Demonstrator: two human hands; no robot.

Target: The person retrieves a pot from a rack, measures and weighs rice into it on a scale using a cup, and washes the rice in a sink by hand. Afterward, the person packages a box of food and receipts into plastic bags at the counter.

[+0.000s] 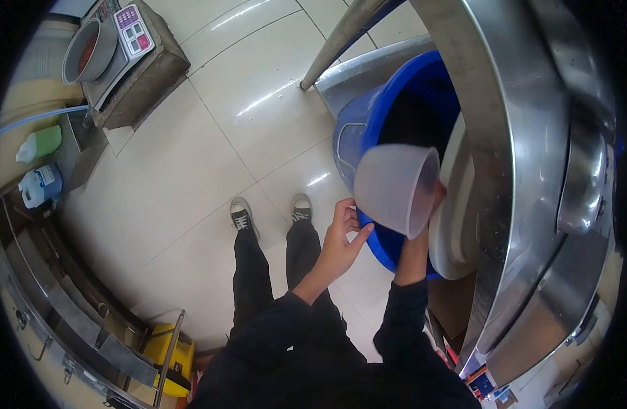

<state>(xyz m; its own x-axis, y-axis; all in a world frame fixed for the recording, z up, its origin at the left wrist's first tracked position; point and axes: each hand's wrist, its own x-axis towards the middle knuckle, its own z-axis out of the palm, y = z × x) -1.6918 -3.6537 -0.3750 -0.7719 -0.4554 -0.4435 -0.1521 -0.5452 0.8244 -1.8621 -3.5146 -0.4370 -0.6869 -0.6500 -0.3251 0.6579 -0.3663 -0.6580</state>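
A translucent plastic container is tilted over the blue bucket, its wide rim facing right. My right hand is behind the container's rim, mostly hidden by it, and holds the container there. My left hand is at the bucket's near left rim, palm up, fingers curled and thumb apart, with nothing seen in it. The bucket's inside looks dark. A whitish lid-like piece stands at the bucket's right side.
A steel counter curves along the right. At the upper left, a scale and a grey bowl rest on a block. Green and blue jugs stand left. A yellow object is at the lower left.
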